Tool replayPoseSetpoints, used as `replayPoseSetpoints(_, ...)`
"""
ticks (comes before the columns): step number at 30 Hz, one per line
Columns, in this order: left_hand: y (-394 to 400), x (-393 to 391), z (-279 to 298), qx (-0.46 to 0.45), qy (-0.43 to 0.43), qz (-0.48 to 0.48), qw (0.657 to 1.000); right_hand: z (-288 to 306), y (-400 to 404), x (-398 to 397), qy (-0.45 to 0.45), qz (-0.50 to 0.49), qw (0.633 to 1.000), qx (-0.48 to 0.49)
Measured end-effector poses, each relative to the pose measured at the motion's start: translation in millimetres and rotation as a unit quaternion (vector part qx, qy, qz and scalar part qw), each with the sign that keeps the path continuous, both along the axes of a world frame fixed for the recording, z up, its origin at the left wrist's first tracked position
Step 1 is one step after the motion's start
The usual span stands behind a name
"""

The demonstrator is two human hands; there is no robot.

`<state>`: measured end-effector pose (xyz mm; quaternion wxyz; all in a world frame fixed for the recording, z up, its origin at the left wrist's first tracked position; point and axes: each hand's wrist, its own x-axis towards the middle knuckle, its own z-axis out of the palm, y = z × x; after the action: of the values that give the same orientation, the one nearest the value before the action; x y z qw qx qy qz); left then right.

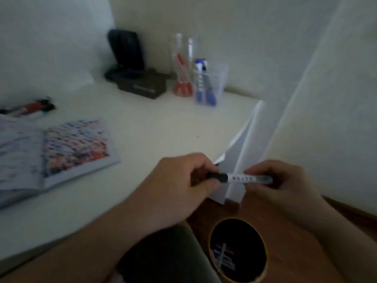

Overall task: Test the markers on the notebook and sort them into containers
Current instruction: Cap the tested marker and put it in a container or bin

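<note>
Two hands hold one marker (242, 178) level at the table's (142, 127) near right corner: left hand (183, 184) gripping its black cap, right hand (273, 180) pinching the white barrel.

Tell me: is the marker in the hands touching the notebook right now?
No. Both hands hold the marker past the table's edge, well away from the notebook.

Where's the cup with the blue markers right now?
The clear cup of blue markers stands at the table's far right, beside the red-marker container.
</note>
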<state>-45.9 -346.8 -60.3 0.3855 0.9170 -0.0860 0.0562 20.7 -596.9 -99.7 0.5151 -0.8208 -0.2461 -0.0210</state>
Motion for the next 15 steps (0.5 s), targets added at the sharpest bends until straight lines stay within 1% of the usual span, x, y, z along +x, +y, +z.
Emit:
replayPoseSetpoints(1, -25, -3, -18, 0.004, 0.01, -0.023, 1.0, -18, -28, -11, 0.034, -0.016, 0.999, -0.019)
replayPoseSetpoints(2, -46, -4, -39, 0.012, 0.037, -0.044, 0.998, -39, -53, -23, 0.076, -0.031, 0.995, -0.051)
replayPoseSetpoints(4, -80, 3, -92, 0.024, 0.136, -0.073, 0.988, -86, -91, -41, 0.151, -0.045, 0.978, -0.136)
replayPoseSetpoints(6, -101, 11, -149, 0.042, 0.246, -0.089, 0.964, -137, -112, -55, 0.211, -0.034, 0.955, -0.205)
replayPoseSetpoints(8, -111, 18, -198, 0.08, 0.312, -0.107, 0.941, -179, -117, -60, 0.242, -0.022, 0.937, -0.253)
replayPoseSetpoints(10, -116, 26, -221, 0.113, 0.339, -0.108, 0.928, -209, -113, -57, 0.242, -0.024, 0.929, -0.278)
replayPoseSetpoints(11, -117, 31, -224, 0.116, 0.341, -0.101, 0.928, -217, -110, -53, 0.244, -0.028, 0.928, -0.281)
replayPoseSetpoints(13, -116, 40, -219, 0.102, 0.325, -0.076, 0.937, -231, -106, -38, 0.239, -0.03, 0.924, -0.296)
replayPoseSetpoints(15, -113, 43, -198, 0.089, 0.297, -0.063, 0.949, -228, -101, -26, 0.196, -0.057, 0.929, -0.307)
